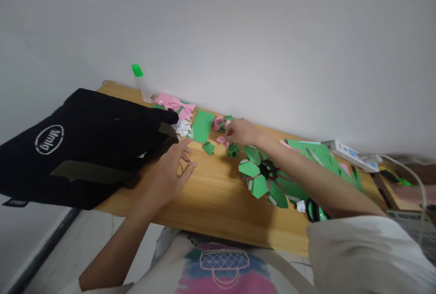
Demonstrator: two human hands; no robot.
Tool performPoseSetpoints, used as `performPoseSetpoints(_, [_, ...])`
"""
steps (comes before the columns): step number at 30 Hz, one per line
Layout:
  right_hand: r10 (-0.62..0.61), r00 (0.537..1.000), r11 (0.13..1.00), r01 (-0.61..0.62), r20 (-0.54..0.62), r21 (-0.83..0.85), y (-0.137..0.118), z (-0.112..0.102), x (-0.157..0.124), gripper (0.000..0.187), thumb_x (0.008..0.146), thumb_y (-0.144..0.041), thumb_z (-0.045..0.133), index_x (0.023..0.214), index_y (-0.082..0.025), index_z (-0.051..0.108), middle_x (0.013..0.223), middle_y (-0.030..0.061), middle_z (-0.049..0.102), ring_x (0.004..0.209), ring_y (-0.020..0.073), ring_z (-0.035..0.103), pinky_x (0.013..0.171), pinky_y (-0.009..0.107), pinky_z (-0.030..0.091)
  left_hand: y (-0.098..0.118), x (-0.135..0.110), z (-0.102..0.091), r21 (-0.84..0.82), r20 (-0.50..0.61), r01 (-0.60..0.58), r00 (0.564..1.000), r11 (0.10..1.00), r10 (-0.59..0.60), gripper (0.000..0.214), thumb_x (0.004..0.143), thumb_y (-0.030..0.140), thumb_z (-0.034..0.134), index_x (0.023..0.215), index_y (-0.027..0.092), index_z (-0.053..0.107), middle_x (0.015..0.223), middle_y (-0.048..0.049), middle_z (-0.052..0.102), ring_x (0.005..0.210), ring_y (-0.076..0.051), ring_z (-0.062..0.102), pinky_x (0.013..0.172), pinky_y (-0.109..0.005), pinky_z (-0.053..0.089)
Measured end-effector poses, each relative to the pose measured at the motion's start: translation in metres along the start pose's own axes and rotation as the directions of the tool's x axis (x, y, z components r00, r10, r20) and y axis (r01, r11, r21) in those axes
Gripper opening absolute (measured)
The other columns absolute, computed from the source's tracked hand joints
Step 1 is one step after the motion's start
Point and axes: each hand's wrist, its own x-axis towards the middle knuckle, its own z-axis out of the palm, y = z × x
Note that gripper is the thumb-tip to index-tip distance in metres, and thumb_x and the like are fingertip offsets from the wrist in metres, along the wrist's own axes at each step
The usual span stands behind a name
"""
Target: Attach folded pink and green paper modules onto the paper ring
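Printed shirt [228, 269], nearest, below both hands. Left hand [171, 167] released, fingers spread. Right hand [241, 131] at pink paper [222, 140]; grasp cannot be told. Green paper ring [259, 186] just bodyward of it.

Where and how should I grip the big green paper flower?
Probably pinch the green flower by its left petal, coming from the left with the left hand. That petal fans outward with nothing over it, whereas the right forearm hides part of the right side. Paper suggests a light pinch.
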Motion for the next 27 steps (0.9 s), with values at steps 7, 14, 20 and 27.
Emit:
performPoseSetpoints(7, [-0.22, 0.97, 0.851, 0.243, -0.104, 0.466, 0.013, 0.025, -0.115, 0.021, 0.086, -0.033, 0.058, 0.087, -0.016, 0.07, 0.074, 0.0004, 0.072, 0.065, 0.0102, 0.064, 0.063, 0.023, 0.053, 0.05, -0.005, 0.032, -0.654, 0.203, 0.154, 0.979, 0.741, -0.025, 0.058, 0.081, 0.035, 0.067, 0.133, 0.022, 0.043, 0.116, -0.0104, 0.067, 0.1, -0.021, 0.066, 0.083, -0.033, 0.052])
performPoseSetpoints(14, [-0.074, 0.956, 0.395, 0.291, -0.285, 0.871, 0.021, 0.096, -0.177, 0.013, 0.079, -0.03, 0.073, 0.077, -0.018, 0.07, 0.065, -0.0017, 0.066, 0.059, 0.0084, 0.058, 0.059, 0.022, 0.047, 0.076, -0.028, 0.048, -0.793, 0.445, 0.414, 0.895, 0.448, -0.038, 0.067, 0.064, 0.023, 0.083, 0.123, 0.021, 0.051, 0.069, 0.0065, 0.061, 0.059, -0.007, 0.056, 0.056, -0.017, 0.043])
performPoseSetpoints(20, [0.084, 0.957, 0.11, 0.266, -0.276, 0.958, 0.022, 0.139, -0.192, 0.019, 0.077, -0.038, 0.076, 0.08, -0.02, 0.07, 0.066, -0.0019, 0.069, 0.056, 0.0074, 0.061, 0.054, 0.019, 0.05, 0.086, -0.048, 0.058, -0.719, 0.292, 0.274, 0.953, 0.639, -0.08, 0.066, 0.06, 0.015, 0.085, 0.118, 0.019, 0.053, 0.065, 0.0076, 0.063, 0.056, -0.006, 0.057, 0.055, -0.016, 0.044])
performPoseSetpoints(27, [0.251, 0.923, 0.041, 0.291, -0.292, 0.956, 0.019, 0.155, -0.2, 0.022, 0.07, -0.039, 0.08, 0.078, -0.02, 0.071, 0.054, -0.0032, 0.065, 0.047, 0.0093, 0.06, 0.044, 0.019, 0.048, 0.095, -0.057, 0.062, -0.644, 0.351, 0.324, 0.93, 0.693, -0.109, 0.061, 0.068, 0.025, 0.082, 0.12, 0.02, 0.053, 0.071, 0.0033, 0.071, 0.061, -0.011, 0.066, 0.058, -0.021, 0.05])
